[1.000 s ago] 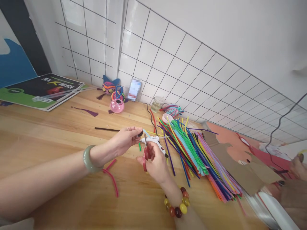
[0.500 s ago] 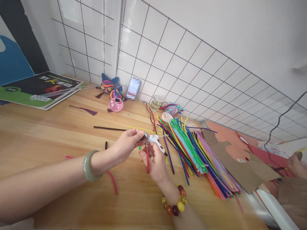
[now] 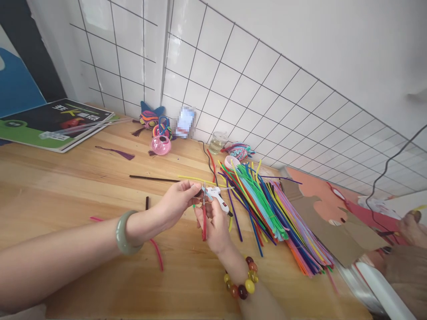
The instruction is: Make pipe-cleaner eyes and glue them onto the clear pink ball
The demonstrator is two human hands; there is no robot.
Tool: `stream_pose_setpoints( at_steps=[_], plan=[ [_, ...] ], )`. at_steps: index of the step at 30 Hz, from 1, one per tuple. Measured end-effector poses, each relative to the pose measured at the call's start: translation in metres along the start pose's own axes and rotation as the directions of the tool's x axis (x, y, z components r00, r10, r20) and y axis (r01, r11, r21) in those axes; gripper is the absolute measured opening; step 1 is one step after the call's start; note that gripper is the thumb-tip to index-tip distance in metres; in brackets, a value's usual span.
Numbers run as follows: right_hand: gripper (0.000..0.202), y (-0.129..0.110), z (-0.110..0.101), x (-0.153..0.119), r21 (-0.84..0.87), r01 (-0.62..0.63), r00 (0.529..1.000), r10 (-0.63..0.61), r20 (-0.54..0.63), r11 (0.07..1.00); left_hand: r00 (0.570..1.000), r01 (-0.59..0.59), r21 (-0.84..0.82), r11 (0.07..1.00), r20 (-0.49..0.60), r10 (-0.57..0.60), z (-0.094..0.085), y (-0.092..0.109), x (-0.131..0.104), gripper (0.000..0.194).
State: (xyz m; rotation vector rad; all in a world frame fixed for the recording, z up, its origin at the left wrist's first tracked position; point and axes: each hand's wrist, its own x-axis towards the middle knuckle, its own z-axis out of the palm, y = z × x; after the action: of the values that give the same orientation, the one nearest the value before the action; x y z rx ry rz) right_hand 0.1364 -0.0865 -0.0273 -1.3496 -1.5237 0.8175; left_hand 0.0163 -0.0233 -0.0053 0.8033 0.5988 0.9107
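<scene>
My left hand (image 3: 180, 198) is closed in a pinch, with a short light blue pipe cleaner (image 3: 207, 194) and a small dark piece at its fingertips. Fingers partly hide the dark piece, so I cannot make out its shape. Red-handled scissors (image 3: 204, 224) are gripped in my right hand (image 3: 217, 227), blades pointing up and crossing the light blue strip. Just behind both hands, a white glue gun (image 3: 218, 198) lies on the wooden table (image 3: 110, 284). A black pipe cleaner (image 3: 151, 178) and a yellow one (image 3: 193, 178) lie beyond my left hand.
Bundled colourful pipe cleaners (image 3: 267, 209) spread to the right. Behind stand a glass cup (image 3: 218, 143), a pink round container (image 3: 160, 145), pipe-cleaner crafts (image 3: 151, 116) and a phone (image 3: 185, 122). Books (image 3: 56, 124) lie left. Another person's hand (image 3: 413, 226) is at far right.
Almost nothing differs. My right fingers shift slightly around the scissors, and the view moves a little; both hands keep their places.
</scene>
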Motion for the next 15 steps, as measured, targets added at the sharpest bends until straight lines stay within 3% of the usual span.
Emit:
stream_pose_setpoints(
  at_steps=[15],
  plan=[
    [0.028,0.0022,0.0011,0.0000,0.045,0.004,1.000,-0.003,-0.006,0.999,1.000,-0.002,-0.055,0.998,-0.006,0.002,-0.0014,-0.0024,0.0005,0.020]
  ],
)
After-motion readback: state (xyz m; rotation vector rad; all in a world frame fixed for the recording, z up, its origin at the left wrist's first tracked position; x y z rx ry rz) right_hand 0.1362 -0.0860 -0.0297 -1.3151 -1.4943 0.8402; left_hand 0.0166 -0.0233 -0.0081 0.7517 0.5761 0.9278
